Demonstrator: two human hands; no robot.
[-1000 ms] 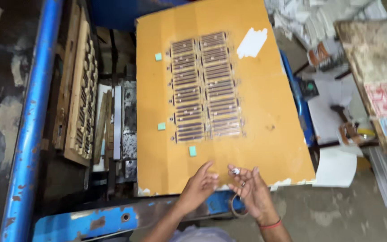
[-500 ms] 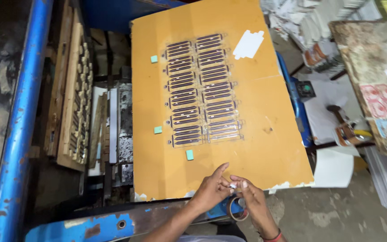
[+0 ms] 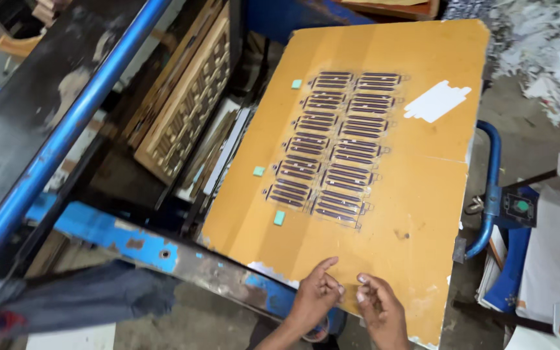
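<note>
Both hands meet at the near edge of the orange board (image 3: 384,194). The left hand (image 3: 314,297) rests on it, fingers loosely curled, holding nothing visible; the right hand (image 3: 382,306) pinches its fingertips together, whether on something I cannot tell. Dark ribbed imprints (image 3: 335,146) run in two columns above. Blue machine frame (image 3: 53,152) stands left; paper scraps (image 3: 546,45) litter the floor.

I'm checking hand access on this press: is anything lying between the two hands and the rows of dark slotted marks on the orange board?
Nothing visible. Bare orange board lies between the left hand, right hand and slotted marks.
</note>
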